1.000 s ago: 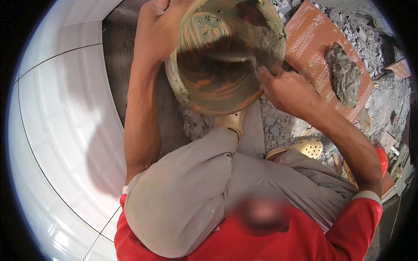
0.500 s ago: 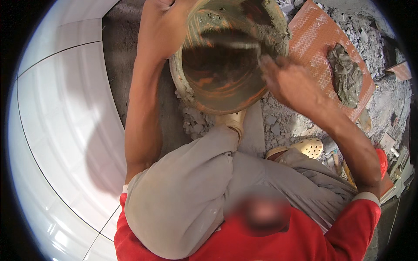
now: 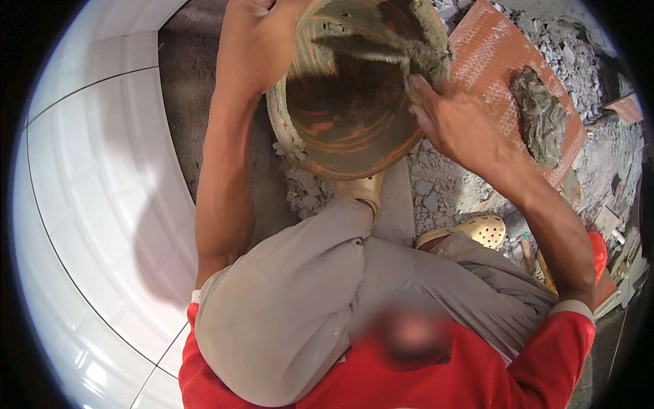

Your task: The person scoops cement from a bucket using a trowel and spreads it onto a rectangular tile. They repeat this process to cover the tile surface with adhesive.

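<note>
Light shines on big white tiles [image 3: 88, 198]. Beside them I see dark gray floor [image 3: 182, 88], then broken gray bits [image 3: 429, 194].

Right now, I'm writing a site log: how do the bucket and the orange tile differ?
The bucket is round and hollow; the orange tile is flat and angular. The left hand holds the bucket, while the orange tile lies amid rubble. Grey paste smears the bucket's inside; the orange tile bears one grey lump. Both show orange and grey.
</note>
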`<state>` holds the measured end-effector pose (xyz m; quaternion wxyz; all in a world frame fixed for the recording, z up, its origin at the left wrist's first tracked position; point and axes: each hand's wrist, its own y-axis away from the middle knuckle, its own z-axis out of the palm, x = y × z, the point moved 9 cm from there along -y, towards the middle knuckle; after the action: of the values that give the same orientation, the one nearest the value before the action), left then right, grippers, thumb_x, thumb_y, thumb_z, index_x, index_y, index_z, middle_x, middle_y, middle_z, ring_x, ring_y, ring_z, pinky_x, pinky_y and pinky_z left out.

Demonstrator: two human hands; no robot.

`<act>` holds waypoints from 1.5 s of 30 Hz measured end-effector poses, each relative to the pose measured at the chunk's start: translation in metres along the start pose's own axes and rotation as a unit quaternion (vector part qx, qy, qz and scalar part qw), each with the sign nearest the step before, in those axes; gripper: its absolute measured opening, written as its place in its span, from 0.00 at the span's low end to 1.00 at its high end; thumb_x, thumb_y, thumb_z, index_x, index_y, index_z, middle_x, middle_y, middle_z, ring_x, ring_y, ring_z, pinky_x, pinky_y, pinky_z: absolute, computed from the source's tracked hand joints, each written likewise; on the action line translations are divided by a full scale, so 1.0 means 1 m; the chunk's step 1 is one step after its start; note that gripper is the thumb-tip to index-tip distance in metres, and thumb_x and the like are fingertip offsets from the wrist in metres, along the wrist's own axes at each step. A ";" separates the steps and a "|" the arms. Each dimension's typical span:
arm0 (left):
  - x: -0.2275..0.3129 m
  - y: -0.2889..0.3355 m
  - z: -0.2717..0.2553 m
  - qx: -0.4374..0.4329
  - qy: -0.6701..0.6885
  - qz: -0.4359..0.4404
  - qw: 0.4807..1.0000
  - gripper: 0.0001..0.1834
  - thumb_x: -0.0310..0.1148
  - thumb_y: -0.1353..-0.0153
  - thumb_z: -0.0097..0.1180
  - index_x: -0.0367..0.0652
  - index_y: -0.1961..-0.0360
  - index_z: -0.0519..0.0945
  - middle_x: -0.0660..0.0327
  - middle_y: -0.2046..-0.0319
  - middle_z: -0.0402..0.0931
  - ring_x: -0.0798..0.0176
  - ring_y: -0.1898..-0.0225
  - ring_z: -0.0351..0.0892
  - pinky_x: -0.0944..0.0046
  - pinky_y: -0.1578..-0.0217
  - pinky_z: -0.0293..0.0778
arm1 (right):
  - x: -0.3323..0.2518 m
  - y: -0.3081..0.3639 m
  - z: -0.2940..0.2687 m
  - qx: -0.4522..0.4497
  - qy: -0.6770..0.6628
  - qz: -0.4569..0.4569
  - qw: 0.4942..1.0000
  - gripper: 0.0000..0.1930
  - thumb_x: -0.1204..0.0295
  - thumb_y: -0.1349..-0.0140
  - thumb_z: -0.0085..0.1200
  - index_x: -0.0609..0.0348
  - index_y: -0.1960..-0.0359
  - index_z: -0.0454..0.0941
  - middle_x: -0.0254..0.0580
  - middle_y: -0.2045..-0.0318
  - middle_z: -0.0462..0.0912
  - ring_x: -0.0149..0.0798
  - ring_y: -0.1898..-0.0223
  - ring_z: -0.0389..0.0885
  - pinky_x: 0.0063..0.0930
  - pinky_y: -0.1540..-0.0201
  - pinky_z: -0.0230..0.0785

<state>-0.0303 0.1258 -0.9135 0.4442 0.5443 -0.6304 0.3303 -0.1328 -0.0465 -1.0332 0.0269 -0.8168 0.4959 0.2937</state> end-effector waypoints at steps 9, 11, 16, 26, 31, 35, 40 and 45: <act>-0.004 -0.005 -0.004 0.031 -0.017 0.013 0.999 0.23 0.45 0.22 0.50 0.33 0.57 0.85 0.70 0.69 0.79 0.76 0.68 0.72 0.70 0.68 0.69 | -0.009 0.019 0.016 -0.109 0.051 -0.003 0.993 0.21 0.68 0.29 0.50 0.68 0.39 0.70 0.69 0.53 0.79 0.66 0.65 0.84 0.58 0.59 0.79; -0.008 -0.003 -0.003 0.028 0.001 0.003 1.000 0.23 0.45 0.23 0.50 0.32 0.58 0.85 0.70 0.69 0.79 0.76 0.68 0.72 0.70 0.68 0.69 | 0.000 0.007 0.006 -0.065 0.019 0.016 0.998 0.21 0.69 0.29 0.49 0.69 0.39 0.70 0.69 0.53 0.79 0.66 0.64 0.85 0.57 0.57 0.80; -0.002 -0.005 -0.003 0.028 -0.091 0.004 0.995 0.24 0.46 0.23 0.51 0.30 0.59 0.85 0.69 0.71 0.78 0.75 0.68 0.71 0.69 0.68 0.69 | -0.002 -0.004 0.003 -0.026 0.026 0.022 0.999 0.21 0.70 0.30 0.49 0.70 0.39 0.70 0.69 0.59 0.80 0.66 0.63 0.85 0.55 0.55 0.79; -0.001 0.001 0.004 0.017 -0.065 -0.021 0.998 0.24 0.46 0.24 0.52 0.31 0.62 0.84 0.69 0.72 0.77 0.75 0.69 0.70 0.68 0.69 0.68 | 0.002 -0.001 0.005 -0.052 0.010 0.046 0.998 0.22 0.70 0.30 0.50 0.68 0.38 0.70 0.71 0.55 0.80 0.67 0.61 0.85 0.55 0.54 0.80; 0.011 -0.002 -0.002 0.060 -0.087 0.023 0.994 0.24 0.46 0.24 0.53 0.31 0.62 0.84 0.70 0.72 0.78 0.76 0.69 0.70 0.69 0.69 0.68 | -0.012 0.012 0.007 -0.061 0.090 -0.002 0.994 0.21 0.70 0.30 0.51 0.67 0.39 0.70 0.69 0.57 0.81 0.66 0.65 0.85 0.55 0.59 0.80; -0.002 0.002 0.003 0.063 -0.042 0.007 0.997 0.24 0.46 0.24 0.53 0.31 0.63 0.84 0.70 0.72 0.77 0.76 0.69 0.70 0.70 0.68 0.68 | -0.003 0.007 -0.001 -0.053 0.045 0.019 0.997 0.22 0.71 0.30 0.49 0.69 0.38 0.69 0.70 0.56 0.81 0.65 0.63 0.86 0.53 0.59 0.81; -0.010 -0.003 -0.005 0.061 -0.174 -0.017 0.983 0.28 0.52 0.25 0.54 0.33 0.52 0.86 0.65 0.63 0.84 0.71 0.61 0.76 0.67 0.55 0.73 | -0.006 0.001 0.002 -0.037 0.075 0.008 0.996 0.21 0.71 0.29 0.48 0.69 0.38 0.69 0.69 0.57 0.81 0.64 0.62 0.86 0.54 0.59 0.81; -0.003 0.003 0.000 0.092 -0.119 0.027 0.988 0.29 0.52 0.27 0.55 0.31 0.53 0.86 0.64 0.66 0.83 0.71 0.64 0.74 0.65 0.57 0.72 | -0.003 0.018 0.017 -0.088 0.100 0.012 0.991 0.21 0.70 0.29 0.48 0.69 0.38 0.69 0.67 0.60 0.81 0.63 0.63 0.86 0.54 0.62 0.81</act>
<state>-0.0336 0.1279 -0.9164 0.3046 0.6009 -0.6603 0.3320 -0.1561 -0.0474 -1.0409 -0.0979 -0.8355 0.4779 0.2530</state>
